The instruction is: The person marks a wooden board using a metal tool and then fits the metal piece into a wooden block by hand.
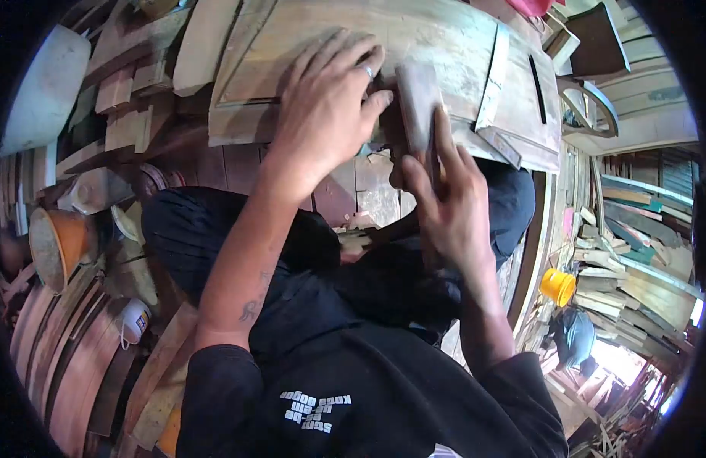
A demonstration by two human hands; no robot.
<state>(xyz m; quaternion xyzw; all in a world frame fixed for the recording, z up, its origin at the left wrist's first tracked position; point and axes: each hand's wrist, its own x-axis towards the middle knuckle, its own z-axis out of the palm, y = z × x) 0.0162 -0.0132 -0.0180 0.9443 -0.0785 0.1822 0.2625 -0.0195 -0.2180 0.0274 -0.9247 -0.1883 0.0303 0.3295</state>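
Observation:
My right hand [452, 198] grips a long, smooth, brown-grey wooden block [418, 103], thumb on one side and fingers on the other. The block points away from me, its far end over a pale wooden board [460, 38]. On that board's left part lies my left hand [326, 103], its fingers stretched forward and a ring on one of them. Its thumb reaches right toward the block, close to a dark edge I cannot make out. To the right of the block, a metal try square [493, 84] rests on the board, its lower arm at the near edge.
Wood offcuts [135, 84] are piled at left, near an orange cone-shaped container [59, 244] and a small white tub [135, 320]. At right are a yellow bucket [557, 286] and stacked planks [635, 290]. My crossed legs [208, 229] are below the board.

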